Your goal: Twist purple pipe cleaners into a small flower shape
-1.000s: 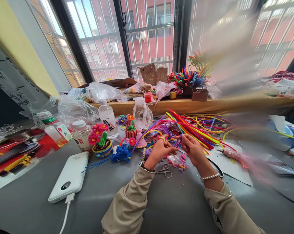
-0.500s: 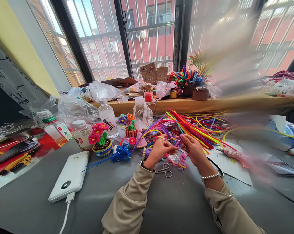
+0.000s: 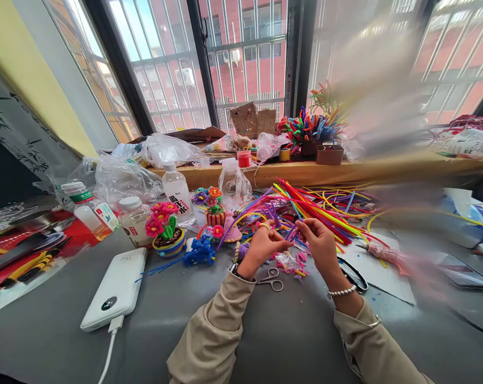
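Observation:
Above the middle of the grey table, my left hand (image 3: pixel 263 246) is closed in a pinch on a purple pipe cleaner (image 3: pixel 292 233). My right hand (image 3: pixel 318 244) pinches the same purple piece from the other side; the fingertips partly hide it. Behind both hands spreads a heap of pipe cleaners (image 3: pixel 317 210) in red, yellow, orange and purple. Small scissors (image 3: pixel 272 280) lie on the table below my left hand. Pink fuzzy scraps and a clear bag (image 3: pixel 291 262) rest between my wrists. A purple coiled piece (image 3: pixel 242 252) sits beside my left hand.
To the left stand a pink flower pot (image 3: pixel 167 240), a blue fuzzy piece (image 3: pixel 199 250), a white power bank (image 3: pixel 115 288) with its cable, and several bottles (image 3: pixel 177 194). A glue gun (image 3: pixel 385 256) lies on white paper at right. Blur covers the far right.
My right wrist has shifted slightly left, and its hand has tilted a little more upright. My left hand stays nearly still, and both keep their pinch on the purple pipe cleaner.

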`<state>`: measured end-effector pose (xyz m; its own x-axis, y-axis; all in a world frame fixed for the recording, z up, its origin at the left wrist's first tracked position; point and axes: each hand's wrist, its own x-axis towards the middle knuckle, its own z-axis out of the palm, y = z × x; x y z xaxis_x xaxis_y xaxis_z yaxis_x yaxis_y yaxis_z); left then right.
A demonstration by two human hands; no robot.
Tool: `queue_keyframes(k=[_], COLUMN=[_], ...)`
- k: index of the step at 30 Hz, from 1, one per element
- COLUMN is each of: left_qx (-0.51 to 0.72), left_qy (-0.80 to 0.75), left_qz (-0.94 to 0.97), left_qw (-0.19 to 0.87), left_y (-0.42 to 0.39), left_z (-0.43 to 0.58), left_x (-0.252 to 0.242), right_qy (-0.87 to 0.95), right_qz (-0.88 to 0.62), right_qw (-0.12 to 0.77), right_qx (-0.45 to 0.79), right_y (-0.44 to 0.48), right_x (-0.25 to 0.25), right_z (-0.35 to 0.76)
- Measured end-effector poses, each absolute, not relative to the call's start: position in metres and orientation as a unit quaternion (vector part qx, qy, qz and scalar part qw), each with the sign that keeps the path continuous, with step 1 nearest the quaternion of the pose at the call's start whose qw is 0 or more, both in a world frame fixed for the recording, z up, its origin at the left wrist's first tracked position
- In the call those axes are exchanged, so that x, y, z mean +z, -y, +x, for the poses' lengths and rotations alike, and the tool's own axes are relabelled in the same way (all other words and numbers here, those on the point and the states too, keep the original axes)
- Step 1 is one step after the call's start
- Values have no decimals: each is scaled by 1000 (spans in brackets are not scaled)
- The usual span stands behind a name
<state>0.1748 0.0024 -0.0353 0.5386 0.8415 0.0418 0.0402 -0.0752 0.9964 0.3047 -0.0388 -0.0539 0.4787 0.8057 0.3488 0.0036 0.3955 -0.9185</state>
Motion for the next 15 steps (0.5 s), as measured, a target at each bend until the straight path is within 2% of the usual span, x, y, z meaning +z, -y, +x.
queue_keyframes(k=[7, 15], left_qx=[329, 329], left_qy=[-334, -335], left_qz=[662, 642], left_qw=[585, 606], left_y=[-3, -3], left_z=[174, 171], left_x=[-37, -33], right_qy=[463, 413], right_qz=[-464, -467], right_qw=[694, 723], right_qx=[299, 300], right_y=[41, 38], right_x=[-50, -53], right_z=[307, 312])
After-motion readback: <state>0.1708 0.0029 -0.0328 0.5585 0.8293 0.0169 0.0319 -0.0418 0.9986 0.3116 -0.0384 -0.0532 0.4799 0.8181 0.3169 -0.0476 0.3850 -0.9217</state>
